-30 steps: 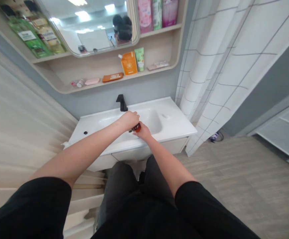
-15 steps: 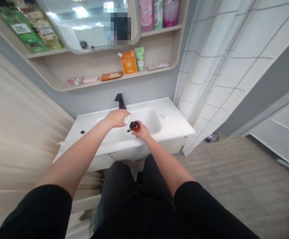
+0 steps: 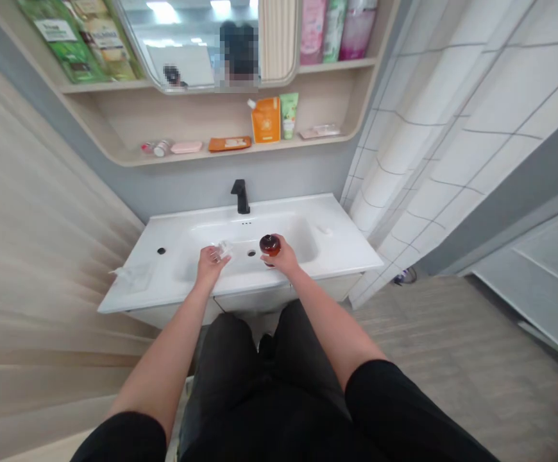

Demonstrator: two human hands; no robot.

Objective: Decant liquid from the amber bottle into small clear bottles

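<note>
My right hand point(image 3: 283, 256) is wrapped around a dark amber bottle point(image 3: 270, 246) with a small opening on top, held over the right part of the white sink point(image 3: 303, 237). Over the left part of the basin is my left hand point(image 3: 210, 264), its fingers closed on a small clear plastic piece point(image 3: 223, 249) whose exact kind I cannot make out. The two hands are apart, with the drain hole point(image 3: 251, 253) visible between them. Behind them stands a black faucet point(image 3: 242, 197).
A clear tray point(image 3: 135, 277) with a white item lies on the counter's left end. A shelf above holds an orange pouch point(image 3: 266, 120), a green tube point(image 3: 289, 115) and a pink soap case point(image 3: 187, 147). Curtains point(image 3: 38, 212) hang at left; a tiled curtain point(image 3: 404, 154) hangs at right.
My left hand has drawn back from in front of the faucet, down and left, away from the bottle, with the clear piece. The view has also shifted slightly.
</note>
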